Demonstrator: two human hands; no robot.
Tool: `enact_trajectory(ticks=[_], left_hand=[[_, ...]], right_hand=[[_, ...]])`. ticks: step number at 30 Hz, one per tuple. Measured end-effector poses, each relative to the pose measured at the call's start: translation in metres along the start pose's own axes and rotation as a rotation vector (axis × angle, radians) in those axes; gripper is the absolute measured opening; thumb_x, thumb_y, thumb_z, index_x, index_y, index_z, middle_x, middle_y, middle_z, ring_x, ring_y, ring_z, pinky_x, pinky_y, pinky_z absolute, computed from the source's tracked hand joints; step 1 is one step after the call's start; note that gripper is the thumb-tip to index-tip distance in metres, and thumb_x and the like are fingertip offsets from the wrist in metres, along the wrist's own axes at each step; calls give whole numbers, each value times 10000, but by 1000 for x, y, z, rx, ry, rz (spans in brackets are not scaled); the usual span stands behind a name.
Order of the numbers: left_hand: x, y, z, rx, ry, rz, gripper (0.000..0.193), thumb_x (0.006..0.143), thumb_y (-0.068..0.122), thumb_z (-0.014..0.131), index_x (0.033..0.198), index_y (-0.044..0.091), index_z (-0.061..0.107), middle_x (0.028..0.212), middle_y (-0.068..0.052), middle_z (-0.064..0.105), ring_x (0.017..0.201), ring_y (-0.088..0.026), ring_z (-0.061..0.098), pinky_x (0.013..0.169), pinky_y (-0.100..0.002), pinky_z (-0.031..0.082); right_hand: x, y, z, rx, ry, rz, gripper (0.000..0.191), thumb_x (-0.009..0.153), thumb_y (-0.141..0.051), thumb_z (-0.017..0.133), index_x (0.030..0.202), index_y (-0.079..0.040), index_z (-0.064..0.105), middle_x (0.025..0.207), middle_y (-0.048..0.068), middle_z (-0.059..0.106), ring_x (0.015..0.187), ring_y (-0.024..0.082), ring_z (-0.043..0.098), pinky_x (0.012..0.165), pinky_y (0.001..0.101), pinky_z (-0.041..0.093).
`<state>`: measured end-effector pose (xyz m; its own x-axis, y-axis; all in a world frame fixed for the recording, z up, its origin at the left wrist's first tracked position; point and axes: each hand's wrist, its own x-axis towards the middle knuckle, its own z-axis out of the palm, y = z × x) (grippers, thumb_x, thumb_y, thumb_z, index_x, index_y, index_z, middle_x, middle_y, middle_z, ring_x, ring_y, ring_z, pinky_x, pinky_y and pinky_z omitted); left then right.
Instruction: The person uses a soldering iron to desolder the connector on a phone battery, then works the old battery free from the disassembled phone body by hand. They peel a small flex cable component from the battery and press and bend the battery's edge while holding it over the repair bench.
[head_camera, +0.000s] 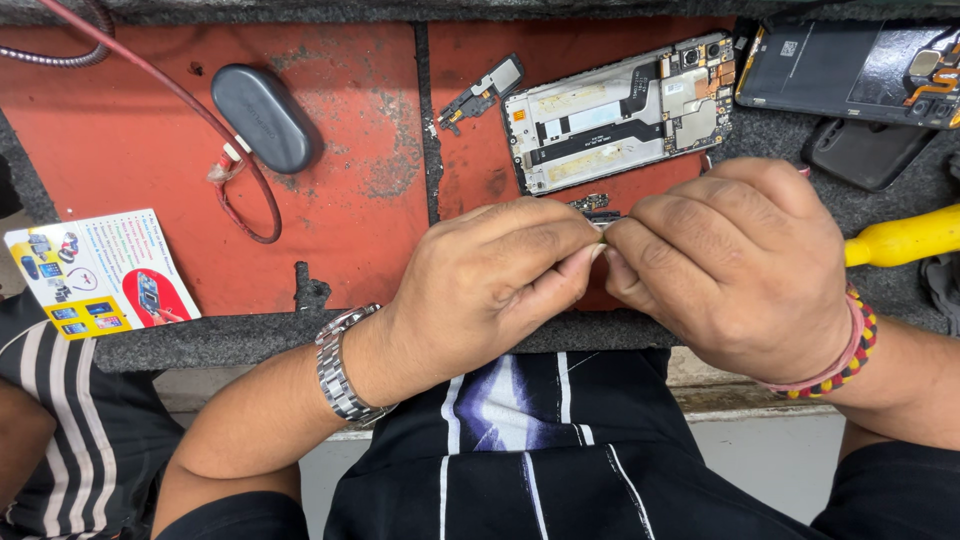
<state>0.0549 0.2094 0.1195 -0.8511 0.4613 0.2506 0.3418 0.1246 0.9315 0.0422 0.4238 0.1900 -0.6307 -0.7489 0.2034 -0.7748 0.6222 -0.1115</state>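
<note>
My left hand (490, 285) and my right hand (735, 265) meet fingertip to fingertip over the red mat (330, 200). Together they pinch a tiny pale part (601, 228), mostly hidden by the fingers. A metal watch sits on my left wrist and a beaded band on my right. Just beyond the fingers lies an opened phone frame (620, 110) with its board and cables bare. A small loose black component (480, 95) rests to its left, and small dark bits (592, 203) lie right by my fingertips.
A dark oval case (265, 115) with a red cable (240, 190) lies on the mat's left. A colourful printed card (95, 270) sits at the bench's left edge. Another opened phone (850, 70), a black cover (865, 150) and a yellow tool handle (900, 238) are at right. Someone's striped sleeve (70, 430) is at lower left.
</note>
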Motion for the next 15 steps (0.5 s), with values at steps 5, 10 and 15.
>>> enact_trajectory(ticks=[5, 10, 15], left_hand=[[0, 0, 0, -1, 2, 4, 101, 1029, 101, 721, 1112, 47, 701, 1088, -76, 718, 920, -226, 738, 780, -298, 613], [1, 1, -1, -43, -4, -62, 109, 1021, 98, 717, 1116, 45, 715, 1084, -84, 735, 905, -217, 750, 769, -298, 621], [0, 1, -3, -41, -16, -58, 135, 1027, 87, 702, 1150, 30, 705, 1109, -106, 732, 927, -235, 751, 797, -307, 625]], right_hand=[[1, -2, 2, -52, 3, -14, 266, 743, -190, 829, 917, -11, 738, 905, 65, 696, 824, 225, 658, 774, 378, 512], [2, -2, 1, -29, 7, 20, 252, 727, -155, 831, 919, -17, 740, 884, 56, 695, 799, 228, 649, 763, 374, 505], [3, 0, 0, 45, -3, 47, 227, 748, -129, 849, 922, -33, 736, 868, 52, 699, 776, 242, 646, 770, 385, 516]])
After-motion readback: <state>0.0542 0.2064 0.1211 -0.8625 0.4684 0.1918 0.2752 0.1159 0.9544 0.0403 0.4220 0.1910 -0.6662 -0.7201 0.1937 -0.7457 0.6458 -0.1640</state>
